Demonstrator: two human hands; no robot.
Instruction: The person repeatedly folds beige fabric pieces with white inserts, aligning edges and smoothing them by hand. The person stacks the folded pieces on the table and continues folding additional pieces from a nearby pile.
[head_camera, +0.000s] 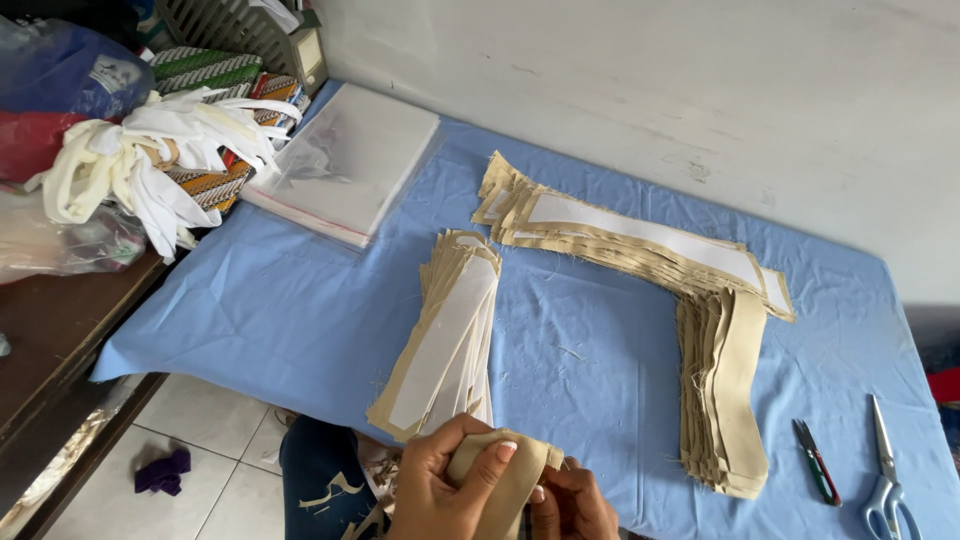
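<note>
At the bottom edge of the view, my left hand (445, 480) and my right hand (572, 503) together hold a folded tan fabric strip (505, 482). The left thumb presses on top of it, the right hand grips it from below on the right. Just beyond the hands lies a stack of tan strips with white interfacing (445, 335) on the blue cloth-covered table (300, 310). A second long stack with white interfacing (630, 240) lies farther back, and a plain tan stack (725, 390) lies to the right.
Large scissors with pale blue handles (885, 470) and small thread snips (817, 475) lie at the right. A pile of clear plastic bags (345, 165) sits at the back left. White fabric strips (150, 160) and patterned cloth pile on a brown side table (50, 320).
</note>
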